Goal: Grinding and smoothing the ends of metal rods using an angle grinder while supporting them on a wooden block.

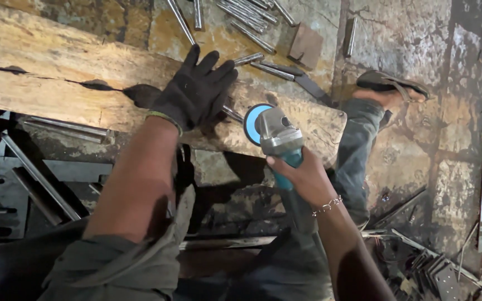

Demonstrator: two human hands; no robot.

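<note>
- Below us, a long cracked wooden plank lies across the stained concrete floor, and we see no packages, labels or signs on either.
- Beyond the plank, short metal rods lie scattered on the floor, with 1 small flat brown plate just beside them.
- Our left hand, in a dark glove, rests flat on the plank with fingers spread wide, pressing on 1 thin rod that shows beneath it.
- Our right hand, bare, with a bracelet at the wrist, is clenched around the teal body of an angle grinder.
- Its blue disc sits at the plank's near edge, just beside the gloved hand.
</note>
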